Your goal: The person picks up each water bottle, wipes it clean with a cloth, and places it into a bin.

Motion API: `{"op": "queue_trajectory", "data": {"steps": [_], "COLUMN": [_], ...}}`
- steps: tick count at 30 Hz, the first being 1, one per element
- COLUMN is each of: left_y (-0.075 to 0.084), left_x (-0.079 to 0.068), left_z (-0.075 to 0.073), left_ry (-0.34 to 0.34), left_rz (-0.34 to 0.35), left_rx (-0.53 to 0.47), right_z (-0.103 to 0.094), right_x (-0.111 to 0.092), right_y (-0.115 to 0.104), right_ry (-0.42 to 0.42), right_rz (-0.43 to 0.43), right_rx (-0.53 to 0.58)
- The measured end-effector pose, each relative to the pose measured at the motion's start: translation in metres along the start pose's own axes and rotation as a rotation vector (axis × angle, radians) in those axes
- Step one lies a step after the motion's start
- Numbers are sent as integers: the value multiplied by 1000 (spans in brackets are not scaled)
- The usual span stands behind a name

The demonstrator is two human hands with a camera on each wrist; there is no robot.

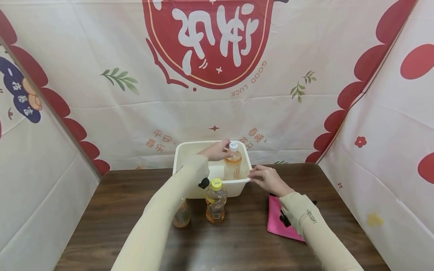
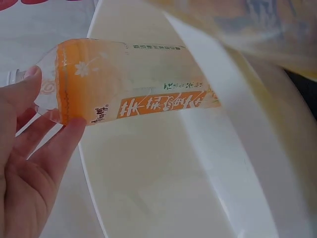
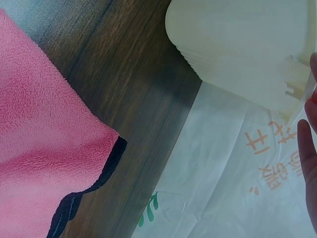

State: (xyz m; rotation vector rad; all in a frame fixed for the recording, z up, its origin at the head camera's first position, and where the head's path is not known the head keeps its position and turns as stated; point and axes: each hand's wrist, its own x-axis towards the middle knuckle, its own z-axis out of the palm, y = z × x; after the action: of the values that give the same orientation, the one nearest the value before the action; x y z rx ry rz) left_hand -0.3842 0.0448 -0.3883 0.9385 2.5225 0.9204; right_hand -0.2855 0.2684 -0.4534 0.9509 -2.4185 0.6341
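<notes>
My left hand [image 1: 217, 151] holds a clear plastic bottle with a white cap and an orange label [image 1: 233, 165] around its neck and shoulder. This bottle stands inside a cream plastic bin [image 1: 196, 192], near its right end. In the left wrist view the thumb and fingers lie on either side of the bottle [image 2: 143, 79]. My right hand [image 1: 269, 180] grips the bin's right rim by the front corner. Only its fingertips [image 3: 307, 139] show in the right wrist view, at the bin's edge.
In front of the bin stands a yellow-capped bottle [image 1: 216, 205]. To its left is another bottle [image 1: 182, 215], its top hidden behind my left sleeve. A pink cloth with a dark edge [image 1: 279, 222] lies under my right forearm. A printed cloth backdrop [image 1: 203, 113] hangs behind.
</notes>
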Motion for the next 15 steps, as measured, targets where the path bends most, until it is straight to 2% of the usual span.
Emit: {"op": "queue_trajectory", "data": {"steps": [5,10,15], "left_y": [3,4,7], "left_x": [-2,-3,-4], "left_z": [1,-1,-8], "left_ry": [-15,-43,-31], "left_rz": [-8,19,32], "left_rx": [-14,-5,10], "right_z": [0,-1,-2], "right_x": [0,0,1], "right_y": [-2,-3,-2], "right_ry": [-12,-19,-21], "right_rz": [14,27,25], "right_rx": [-2,-10,-6]}}
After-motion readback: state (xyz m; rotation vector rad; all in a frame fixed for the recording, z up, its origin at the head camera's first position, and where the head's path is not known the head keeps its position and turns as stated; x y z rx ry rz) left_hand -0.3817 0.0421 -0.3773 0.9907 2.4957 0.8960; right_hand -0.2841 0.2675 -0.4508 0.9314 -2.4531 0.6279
